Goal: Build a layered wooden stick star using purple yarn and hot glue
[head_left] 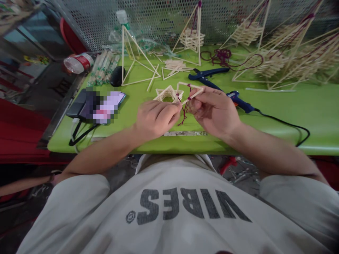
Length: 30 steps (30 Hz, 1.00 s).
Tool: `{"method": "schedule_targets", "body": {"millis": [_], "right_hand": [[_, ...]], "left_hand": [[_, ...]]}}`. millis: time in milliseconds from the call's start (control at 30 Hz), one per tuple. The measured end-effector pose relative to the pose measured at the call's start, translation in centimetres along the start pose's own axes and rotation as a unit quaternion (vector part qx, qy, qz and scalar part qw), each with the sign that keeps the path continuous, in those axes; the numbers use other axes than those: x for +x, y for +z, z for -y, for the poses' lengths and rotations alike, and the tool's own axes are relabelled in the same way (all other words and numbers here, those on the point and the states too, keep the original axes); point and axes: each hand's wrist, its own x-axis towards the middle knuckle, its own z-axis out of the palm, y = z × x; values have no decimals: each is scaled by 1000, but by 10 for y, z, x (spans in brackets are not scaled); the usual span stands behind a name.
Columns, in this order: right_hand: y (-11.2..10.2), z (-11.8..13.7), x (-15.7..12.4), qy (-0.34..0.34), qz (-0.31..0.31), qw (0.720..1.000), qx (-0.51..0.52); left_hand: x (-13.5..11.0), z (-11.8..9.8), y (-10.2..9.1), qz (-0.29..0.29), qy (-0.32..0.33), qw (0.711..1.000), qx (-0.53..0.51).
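Near the front of the green table, my left hand (159,118) is closed, its thumb and finger pinched at the left side of a small wooden stick frame (194,85). Dark purple cord (184,114) is knotted on several of the frame's sticks, with loose ends hanging between my hands. My right hand (218,111) grips the frame's right corner between thumb and fingers. Just behind my left hand lies a star-shaped basket of stacked sticks (168,92), partly hidden by it.
A blue glue gun (239,101) with its cable and blue pliers (208,74) lie right. A phone (109,106) and black power bank (79,104) lie left. Behind are a stick pyramid (136,63), purple cord (219,56), a bottle (129,38) and several finished stick pyramids (193,37).
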Motion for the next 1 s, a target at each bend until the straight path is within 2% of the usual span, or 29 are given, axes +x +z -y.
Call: {"method": "schedule_targets", "body": {"millis": [400,633,1000], "right_hand": [[5,0,-2,-68,-56,995,-34],[4,-4,0,-56,-71,993,-78],[-1,-5,3,-51,-53,992,-105]], "left_hand": [[3,1,1,-5,12,1000,17],[-1,1,0,39,29,999,13],[3,-4,0,43,65,996,43]]}}
